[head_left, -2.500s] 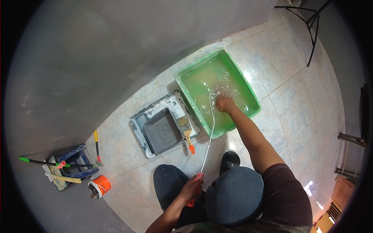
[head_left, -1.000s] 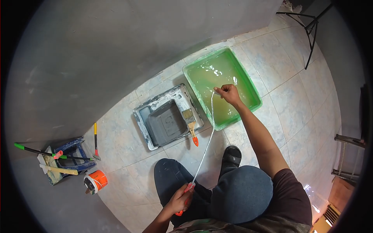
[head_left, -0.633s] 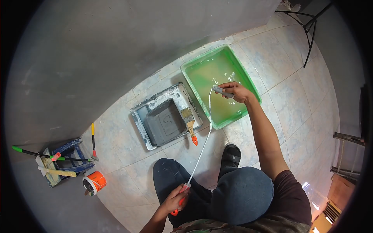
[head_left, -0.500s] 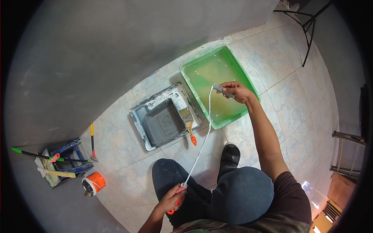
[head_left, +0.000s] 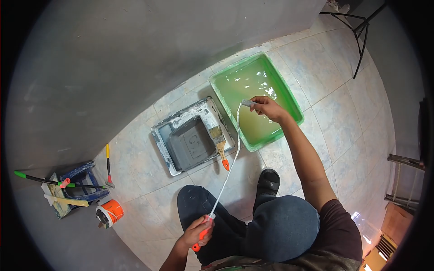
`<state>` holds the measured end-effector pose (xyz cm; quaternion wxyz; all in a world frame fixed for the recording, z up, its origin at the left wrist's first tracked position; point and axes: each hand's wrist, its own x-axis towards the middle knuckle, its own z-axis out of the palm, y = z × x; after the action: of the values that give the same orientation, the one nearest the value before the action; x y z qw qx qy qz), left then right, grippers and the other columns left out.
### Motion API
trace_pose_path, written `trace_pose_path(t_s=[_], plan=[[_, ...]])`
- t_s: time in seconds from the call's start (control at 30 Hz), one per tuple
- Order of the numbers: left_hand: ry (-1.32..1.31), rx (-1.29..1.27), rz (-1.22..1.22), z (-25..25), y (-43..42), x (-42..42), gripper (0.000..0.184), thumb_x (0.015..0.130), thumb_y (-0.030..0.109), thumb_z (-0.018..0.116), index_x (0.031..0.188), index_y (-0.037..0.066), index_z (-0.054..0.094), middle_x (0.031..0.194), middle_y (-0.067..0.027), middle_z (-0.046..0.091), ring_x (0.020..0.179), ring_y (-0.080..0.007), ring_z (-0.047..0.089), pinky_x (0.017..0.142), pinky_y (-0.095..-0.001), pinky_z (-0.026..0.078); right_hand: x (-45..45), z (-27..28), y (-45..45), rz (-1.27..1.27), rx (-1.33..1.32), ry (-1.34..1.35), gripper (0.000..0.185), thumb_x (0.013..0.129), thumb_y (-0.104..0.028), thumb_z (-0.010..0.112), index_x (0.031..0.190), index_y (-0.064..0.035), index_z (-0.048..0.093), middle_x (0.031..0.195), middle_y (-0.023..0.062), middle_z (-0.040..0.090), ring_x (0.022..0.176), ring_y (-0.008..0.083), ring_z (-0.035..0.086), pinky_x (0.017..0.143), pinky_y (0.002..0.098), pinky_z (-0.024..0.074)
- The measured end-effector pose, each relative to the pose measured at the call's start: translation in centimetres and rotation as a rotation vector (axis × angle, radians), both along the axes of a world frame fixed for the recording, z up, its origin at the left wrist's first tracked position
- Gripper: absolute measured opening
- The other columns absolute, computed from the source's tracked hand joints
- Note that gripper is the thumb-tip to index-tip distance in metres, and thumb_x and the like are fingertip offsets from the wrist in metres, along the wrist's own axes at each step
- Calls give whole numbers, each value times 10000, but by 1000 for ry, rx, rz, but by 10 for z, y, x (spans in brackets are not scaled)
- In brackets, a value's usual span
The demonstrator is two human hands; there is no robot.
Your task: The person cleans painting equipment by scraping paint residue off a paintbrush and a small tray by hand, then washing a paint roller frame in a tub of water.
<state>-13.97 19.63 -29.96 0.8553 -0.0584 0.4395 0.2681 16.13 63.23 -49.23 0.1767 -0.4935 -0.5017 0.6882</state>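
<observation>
A mini paint roller spans between my hands. Its orange-red handle (head_left: 204,232) is wrapped in the fingers of my left hand (head_left: 194,233), above my knee. A thin, pale-coated metal rod (head_left: 227,178) runs from there up to the small grey roller sleeve (head_left: 247,103). My right hand (head_left: 268,109) grips that sleeve, its fingers closed around one end. Below the right hand is a green tub (head_left: 219,94) of cloudy, yellowish water, with bright ripples on its surface.
Left of the tub stands a paint-stained tray with a grey inner tray (head_left: 192,142); a paintbrush (head_left: 219,147) rests across its edge. A blue stool (head_left: 86,180) with tools and an orange-white bucket (head_left: 110,212) stand at left. Black metal legs (head_left: 359,45) are at upper right.
My right hand and the roller sleeve have shifted slightly left, and less of the sleeve shows. Bright ripples have appeared on the water. My left hand has turned a little with the handle.
</observation>
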Motion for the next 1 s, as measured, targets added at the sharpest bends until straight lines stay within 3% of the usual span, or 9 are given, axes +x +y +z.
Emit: trace_pose_path(t_s=[0.13,0.27,0.37,0.47,0.6,0.67,0.73,0.9,1.0], plan=[[8,16,-41,-3,2,-17,287,1143,317,409,1113,61,533,680,-54,475,432,-121,405,372,-265,324,6,20,-7,-127,-293,484,346,1070,-167,586,1386,-24,581,1095,87,703,827,133,653,699,282,516],[14,11,-20,-1,22,1,224,1141,277,437,1109,72,519,647,-31,468,423,-103,398,382,-260,329,-2,14,-15,-351,-174,381,347,1085,-288,579,1272,-6,652,930,111,733,785,172,698,676,347,545],[50,78,-67,-6,23,17,224,1141,280,436,1099,73,510,637,-27,469,414,-105,401,376,-262,336,-7,-22,-10,-373,619,-530,542,1113,-386,458,877,43,689,674,247,674,676,403,701,683,499,556],[118,144,-104,-7,22,27,211,1138,272,443,1087,74,496,622,-33,471,400,-114,413,365,-268,345,-3,-50,-9,-406,594,-774,652,1090,-498,433,788,38,647,766,266,706,642,504,623,682,551,519],[317,236,-237,-9,22,25,191,1130,278,465,1086,94,491,623,-21,473,407,-109,422,369,-271,354,-8,-67,-8,-610,488,-884,791,1052,-688,362,767,10,604,691,188,670,522,390,586,566,484,498],[365,269,-264,-9,22,23,190,1128,284,470,1082,101,488,623,-17,473,410,-107,423,372,-271,358,-4,-46,-7,-483,-267,-409,862,1010,-799,290,815,-19,601,664,104,610,486,253,572,481,383,469],[377,223,-288,-9,26,18,186,1125,287,480,1072,109,482,623,-10,473,415,-106,427,377,-271,361,3,-36,-14,-406,-258,-333,891,978,-852,222,890,-43,586,641,45,535,466,145,522,439,294,426],[388,227,-289,-12,28,19,206,1122,306,495,1072,107,481,625,-10,475,422,-104,433,381,-274,365,-2,-2,-36,-535,-74,119,542,1026,-546,633,1043,-5,653,754,45,624,631,149,629,588,294,522],[360,219,-287,-12,27,17,212,1121,314,500,1079,106,484,627,-7,475,425,-101,434,383,-273,367,8,-7,-33,-486,-10,294,381,994,-364,745,1109,-6,683,834,63,671,727,144,666,670,289,547]])
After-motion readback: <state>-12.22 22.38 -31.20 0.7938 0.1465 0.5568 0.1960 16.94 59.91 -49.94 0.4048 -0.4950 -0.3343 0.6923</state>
